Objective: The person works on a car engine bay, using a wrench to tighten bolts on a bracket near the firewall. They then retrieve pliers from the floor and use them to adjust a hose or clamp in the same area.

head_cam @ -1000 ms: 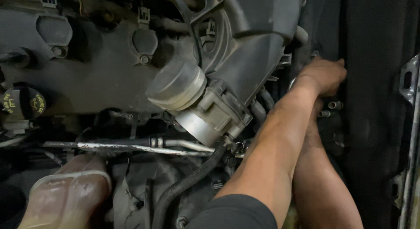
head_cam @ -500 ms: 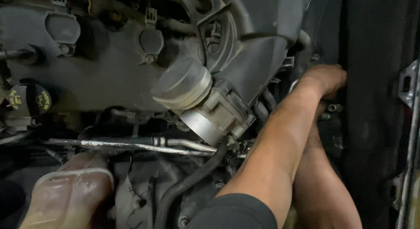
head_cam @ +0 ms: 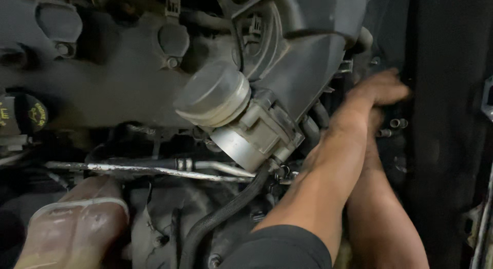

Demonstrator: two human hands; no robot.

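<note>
Left of the hand (head_cam: 377,89), the manifold (head_cam: 308,53) is dusty dark grey, and the round cap (head_cam: 213,97) beyond it pale grey on a silver-grey body (head_cam: 257,138). Below that, the hose (head_cam: 221,217) is black and the thin pipe (head_cam: 138,169) silver with rust flecks. Far left, the oil cap (head_cam: 33,115) is black with yellow markings, the tank (head_cam: 77,228) cloudy brownish. The sleeve (head_cam: 280,248) is dark grey.

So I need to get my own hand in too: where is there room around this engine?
Crowded at the right, where both hands, left hand above right hand, fill the gap beside the dark panel. Hoses pack the space under the round capped part. Barest patch: the flat engine cover between that part and the yellow cap.
</note>
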